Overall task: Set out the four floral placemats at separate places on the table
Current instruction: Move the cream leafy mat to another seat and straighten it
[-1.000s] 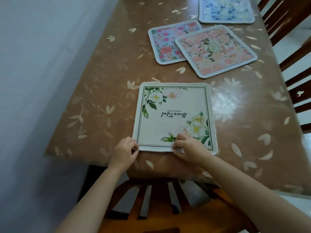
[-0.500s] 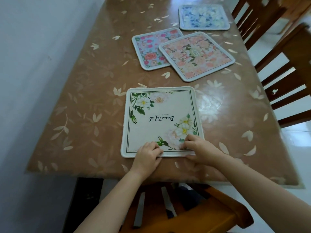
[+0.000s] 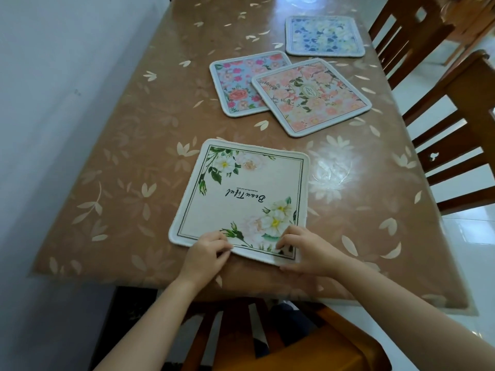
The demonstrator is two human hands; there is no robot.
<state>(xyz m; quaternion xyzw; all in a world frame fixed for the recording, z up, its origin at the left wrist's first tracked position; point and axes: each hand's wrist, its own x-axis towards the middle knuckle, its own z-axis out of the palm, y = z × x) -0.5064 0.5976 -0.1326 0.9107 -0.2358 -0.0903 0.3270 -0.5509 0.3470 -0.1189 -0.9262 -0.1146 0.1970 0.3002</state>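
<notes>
Logging white placemat (image 3: pixel 249 188) — I am watching left hand (image 3: pixel 207 253) and right hand (image 3: pixel 308 253) pinching its lifted near edge; judging it light, limp, best held there.

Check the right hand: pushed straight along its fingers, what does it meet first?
Likely the left hand. The right hand grips the near edge of the white mat, fingers pointing left across it toward the left hand's fingertips; only mat seems to lie between.

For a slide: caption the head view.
Left hand and right hand pinch white mat by near edge; peach mat overlaps pink mat; blue mat apart.
</notes>
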